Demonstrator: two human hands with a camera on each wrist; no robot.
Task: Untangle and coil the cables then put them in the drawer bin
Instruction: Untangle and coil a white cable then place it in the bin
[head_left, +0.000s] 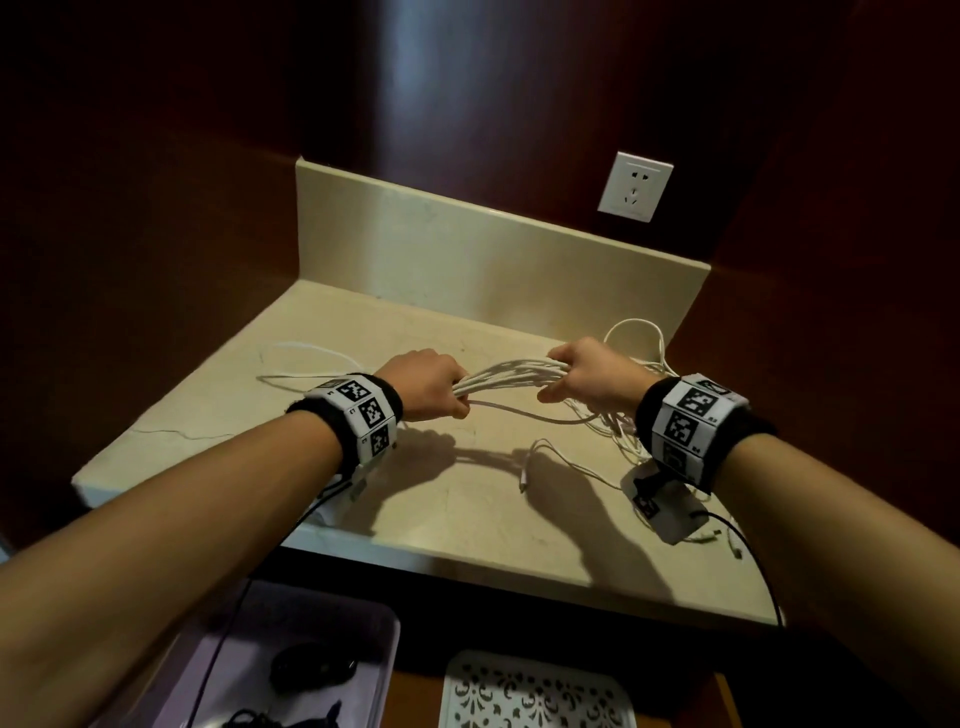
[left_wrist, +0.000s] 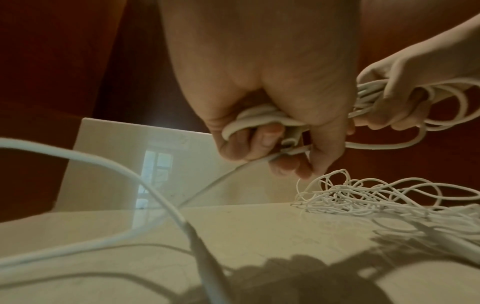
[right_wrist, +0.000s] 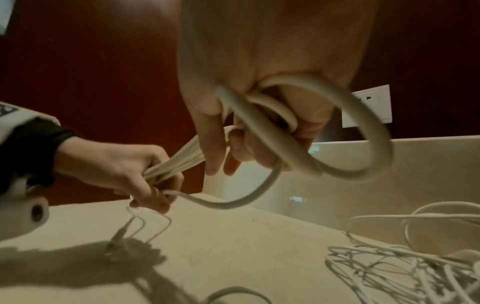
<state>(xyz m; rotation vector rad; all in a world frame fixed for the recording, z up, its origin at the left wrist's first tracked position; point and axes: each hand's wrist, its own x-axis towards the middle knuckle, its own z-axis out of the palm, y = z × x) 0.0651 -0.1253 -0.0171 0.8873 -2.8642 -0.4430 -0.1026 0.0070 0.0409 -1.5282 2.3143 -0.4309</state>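
- Head view: bundle of white cables (head_left: 511, 376) is held taut above the countertop (head_left: 467, 499) between left hand (head_left: 428, 384) and right hand (head_left: 589, 376), fingers curled round it.
- Left wrist view: loose tangle (left_wrist: 376, 197) is seen lying on the counter.
- Right wrist view: loops (right_wrist: 298, 131) are gripped.

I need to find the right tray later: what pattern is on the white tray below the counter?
A cut-out floral lattice on the white tray, clearest in the head view.
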